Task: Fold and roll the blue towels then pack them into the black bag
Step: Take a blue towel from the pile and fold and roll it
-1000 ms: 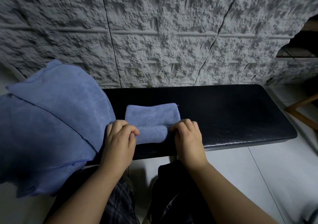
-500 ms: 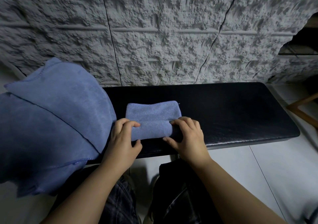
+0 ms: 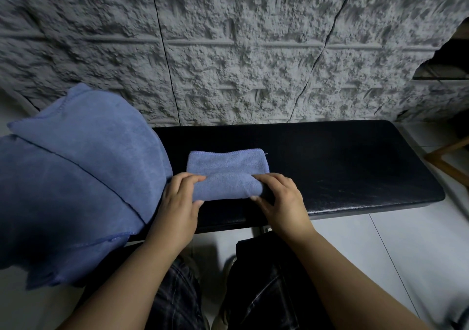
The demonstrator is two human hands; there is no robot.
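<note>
- Fingers (image 3: 195, 178) of your left hand (image 3: 177, 202) curl over the left end of the roll, thumb under its near side; clamped on the blue towel (image 3: 227, 177). Right hand (image 3: 281, 202) does likewise at the right end, fingertips on top, thumb tip at the near face.
- Black bag (image 3: 256, 279), as I judge the dark mass between your knees, sits on the floor below the bench's front edge. Whether its mouth is open cannot be told.
- Towel lies near the front edge of the black bench (image 3: 355, 167), left of centre. Near half is rolled into a thick tube; far half is flat, its stitched hem towards the back edge.
- Heap of loose blue towels (image 3: 76, 177) covers the bench's left end, just beside your left hand.
- Rough grey wall (image 3: 228, 50) behind the back edge.
- Risk: uneven push from the two hands would make the roll cone or skew. A slack grip would let the core loosen, since the cloth looks soft and springy.
- Risk: your left hand is close enough to snag the heap's edge into the roll.
- Against the frame half a second ago: the roll is fatter and the flat part shorter; both hands sit further towards the back edge. The heap has not shifted.
</note>
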